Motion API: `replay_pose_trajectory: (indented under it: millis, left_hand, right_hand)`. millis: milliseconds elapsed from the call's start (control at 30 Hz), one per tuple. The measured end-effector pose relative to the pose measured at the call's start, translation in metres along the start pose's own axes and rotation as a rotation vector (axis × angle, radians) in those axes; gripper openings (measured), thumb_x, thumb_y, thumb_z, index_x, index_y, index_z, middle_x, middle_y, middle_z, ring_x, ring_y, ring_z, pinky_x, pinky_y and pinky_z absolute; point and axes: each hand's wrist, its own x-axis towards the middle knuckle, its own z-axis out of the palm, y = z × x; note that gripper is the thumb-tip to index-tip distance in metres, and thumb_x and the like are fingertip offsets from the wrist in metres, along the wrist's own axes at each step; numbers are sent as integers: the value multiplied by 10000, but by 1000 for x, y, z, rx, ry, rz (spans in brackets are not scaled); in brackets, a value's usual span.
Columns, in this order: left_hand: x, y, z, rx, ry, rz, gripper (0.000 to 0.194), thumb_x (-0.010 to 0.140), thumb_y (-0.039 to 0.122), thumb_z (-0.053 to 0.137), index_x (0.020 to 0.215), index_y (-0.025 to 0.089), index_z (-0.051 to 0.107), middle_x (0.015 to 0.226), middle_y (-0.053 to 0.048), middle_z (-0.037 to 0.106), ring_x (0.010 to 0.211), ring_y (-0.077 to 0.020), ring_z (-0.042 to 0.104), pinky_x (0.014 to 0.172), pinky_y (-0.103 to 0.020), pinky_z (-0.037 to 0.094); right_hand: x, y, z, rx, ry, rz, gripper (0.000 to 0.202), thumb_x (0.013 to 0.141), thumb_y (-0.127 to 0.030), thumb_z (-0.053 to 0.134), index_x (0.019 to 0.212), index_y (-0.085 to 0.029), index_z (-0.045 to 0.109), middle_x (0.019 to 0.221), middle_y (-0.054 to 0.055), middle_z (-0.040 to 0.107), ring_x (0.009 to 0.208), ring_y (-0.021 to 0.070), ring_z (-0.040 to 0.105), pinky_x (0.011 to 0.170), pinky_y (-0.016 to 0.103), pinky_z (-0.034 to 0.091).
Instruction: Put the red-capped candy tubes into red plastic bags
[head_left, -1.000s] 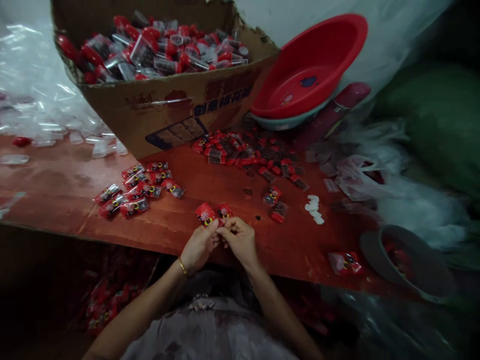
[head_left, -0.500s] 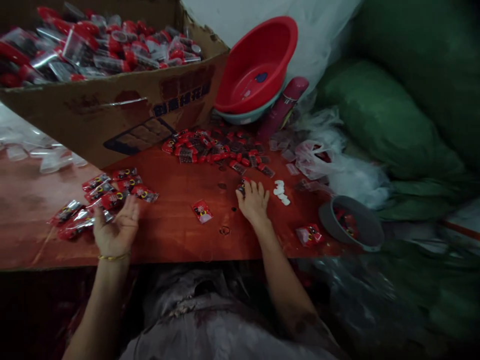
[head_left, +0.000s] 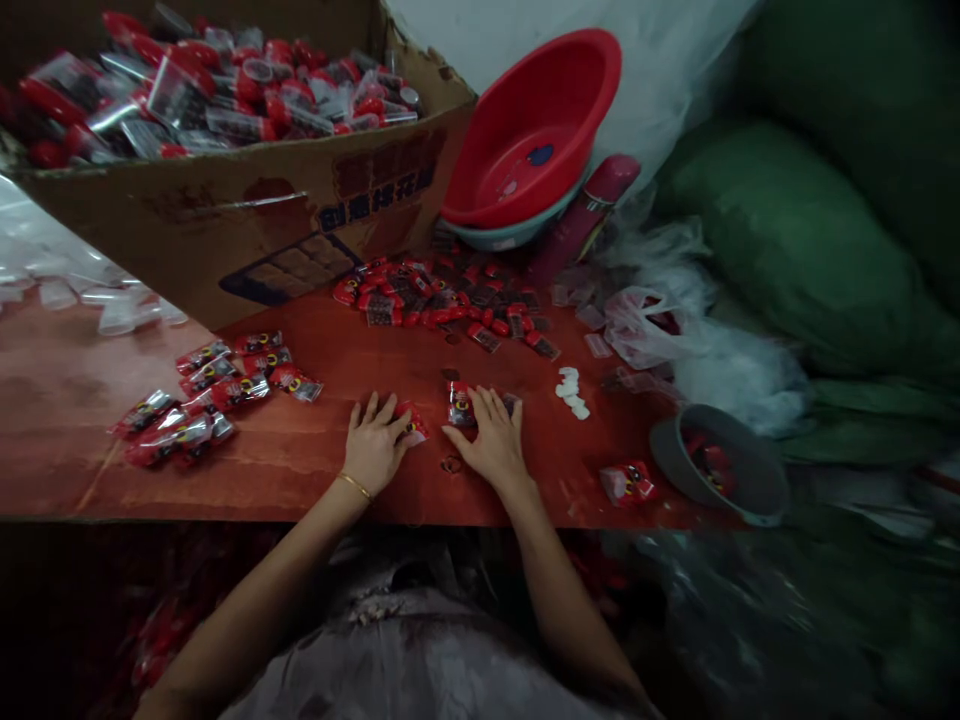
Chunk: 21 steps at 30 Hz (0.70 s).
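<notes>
My left hand lies over the table with its fingers stretched and apart. Its thumb reaches to the edge of a flat red packet. My right hand is flat, fingers extended, with a filled red packet lying against its fingertips on the left. A small clear container with dark contents shows partly beside its right edge; the rest is hidden by the hand. To the left lies a group of several filled red packets. A small dark ring rests between the hands.
A cardboard box full of red-capped clear containers stands at back left. Behind the hands is a pile of small red-capped containers. Red basin, thermos, white pieces, grey bowl and red packets are rightward.
My left hand has moved right, from the packet group to the flat red packet. A filled red packet now shows left of my right hand, which partly covered it before. The view has shifted slightly.
</notes>
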Motion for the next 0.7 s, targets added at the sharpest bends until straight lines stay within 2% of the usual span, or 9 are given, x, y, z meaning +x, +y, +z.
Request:
replay_pose_trajectory:
  millis: [100,167,233,333,433,467,533,633,700]
  left_hand:
    - [-6,3,1,37,-5,5,286,854,339,498,1086,299,661,1311,-70,541,1270,-343,402,1017,-543,316]
    - [-8,7,2,36,-1,0,290,856,315,494,1092,287,661,1311,-81,539,1262,-343,413,1013,-538,327]
    - [-10,10,3,34,16,-7,300,853,296,495,1101,259,660,1315,-99,533,1258,-353,415,1007,-534,338]
    - [-11,13,5,14,40,-8,268,840,251,502,1018,218,699,1241,-117,591,1227,-355,450,996,-534,353]
    - [-11,8,5,-73,55,-12,216,794,179,531,865,182,735,1018,-132,696,1094,-322,565,1001,-522,359]
    - [-11,6,4,-126,80,-24,210,780,162,536,839,177,737,983,-130,705,1067,-310,583,1007,-513,361]
    - [-10,1,2,-281,165,-83,223,788,175,528,878,183,732,1035,-119,694,1098,-285,573,1023,-487,364]
    - [-6,-2,-5,-582,273,-195,280,845,265,492,1048,228,681,1147,-62,655,1198,-225,508,1056,-429,356]
    - [-3,2,-11,-740,307,-249,302,852,313,495,1101,246,653,1158,-37,649,1219,-202,488,1064,-398,355]
  right_hand:
    - [16,-13,5,2,-3,76,494,872,-360,458,1301,-115,460,1289,165,541,1240,359,409,1042,628,101]
    - [35,-28,7,27,-45,68,436,883,-268,439,1298,-139,465,1273,137,562,1225,344,427,1044,623,102]
    - [57,-49,8,56,-93,33,431,880,-240,449,1301,-152,467,1276,124,563,1235,341,414,1045,620,119]
    - [82,-85,9,161,-214,-157,404,893,-300,460,1287,-219,489,1311,79,542,1265,319,384,1054,611,134]
    - [87,-109,6,312,-286,-352,382,910,-373,439,1266,-251,509,1353,55,504,1306,269,348,1077,573,141]
    - [84,-111,4,361,-253,-357,370,911,-371,440,1246,-242,527,1344,59,513,1298,251,365,1086,549,149]
    - [71,-105,-1,469,-102,-279,329,909,-344,445,1181,-213,575,1267,73,578,1218,217,463,1079,479,228]
    - [44,-81,-6,653,145,-38,297,894,-354,447,1067,-191,625,1043,80,677,987,195,598,929,368,419]
    - [27,-70,-6,769,164,97,292,855,-403,497,993,-186,636,934,72,688,867,193,623,817,332,472]
